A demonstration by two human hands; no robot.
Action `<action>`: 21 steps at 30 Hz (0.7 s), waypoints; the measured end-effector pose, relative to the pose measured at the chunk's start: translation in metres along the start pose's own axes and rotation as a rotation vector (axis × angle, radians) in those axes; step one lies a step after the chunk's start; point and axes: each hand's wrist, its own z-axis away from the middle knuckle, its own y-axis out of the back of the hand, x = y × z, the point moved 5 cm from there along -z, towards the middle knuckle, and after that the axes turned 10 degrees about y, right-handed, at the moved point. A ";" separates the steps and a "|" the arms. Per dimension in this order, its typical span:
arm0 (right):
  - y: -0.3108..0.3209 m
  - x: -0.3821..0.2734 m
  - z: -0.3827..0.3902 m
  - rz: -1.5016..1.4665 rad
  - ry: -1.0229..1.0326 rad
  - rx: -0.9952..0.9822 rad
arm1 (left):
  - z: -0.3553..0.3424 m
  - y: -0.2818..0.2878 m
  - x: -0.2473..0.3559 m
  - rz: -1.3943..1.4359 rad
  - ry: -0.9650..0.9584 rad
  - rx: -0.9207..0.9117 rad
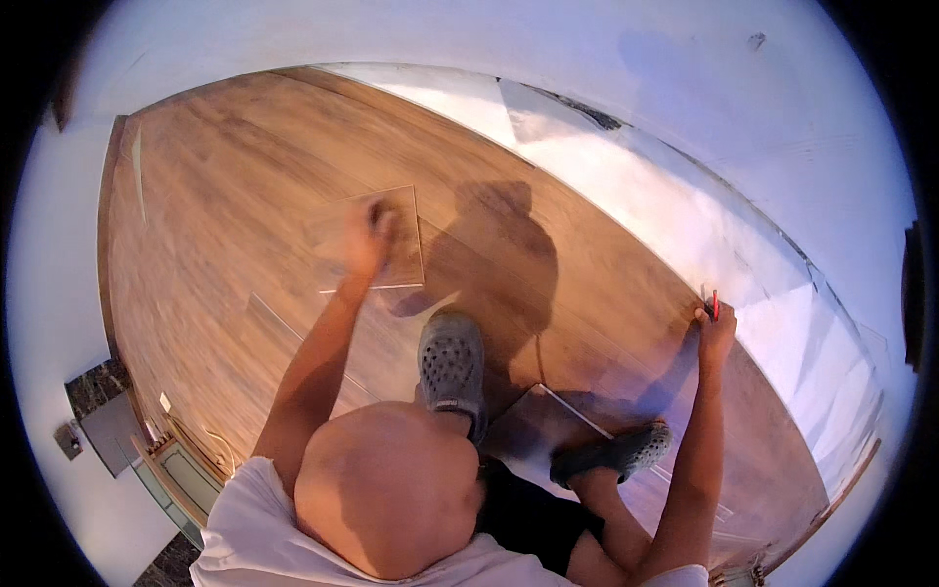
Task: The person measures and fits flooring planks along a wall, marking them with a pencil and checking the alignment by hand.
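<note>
Hands are spread wide apart over the floor [225, 196]. The left hand [370, 235] holds a loose plank piece [391, 249], blurred, its grip closed on the top edge. The right hand [714, 328] pinches a red pencil [715, 305] at the edge of the laid planks, beside the white underlay [626, 186].

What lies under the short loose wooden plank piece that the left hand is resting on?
The short loose wooden plank piece, under the left hand, lies on the brown wood-plank floor. The floor directly beneath it is covered.
</note>
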 end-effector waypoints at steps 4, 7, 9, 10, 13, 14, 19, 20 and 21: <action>-0.002 -0.012 -0.005 0.004 -0.015 -0.021 | 0.006 0.061 -0.140 -0.177 0.381 0.059; 0.001 -0.005 -0.004 0.023 -0.037 -0.041 | 0.012 0.067 -0.154 -0.259 0.468 0.061; 0.013 -0.001 0.002 0.077 -0.055 -0.057 | 0.002 0.052 -0.138 -0.224 0.541 -0.080; 0.020 0.008 0.009 0.077 -0.096 -0.087 | -0.006 0.040 -0.119 -0.147 0.599 -0.191; 0.017 0.036 0.017 -0.117 -0.295 -0.085 | -0.019 0.015 -0.197 0.052 0.550 -0.175; -0.016 0.013 0.009 -0.274 -0.349 -0.136 | -0.023 0.060 -0.286 0.360 0.583 -0.197; -0.035 0.006 -0.009 0.170 -0.024 -0.117 | -0.010 0.065 -0.234 0.138 0.412 -0.234; -0.048 -0.004 -0.010 0.124 -0.039 -0.147 | -0.006 0.086 -0.190 0.017 0.335 -0.218; -0.054 -0.011 -0.010 0.067 -0.087 -0.100 | -0.015 0.098 -0.163 0.087 0.281 -0.241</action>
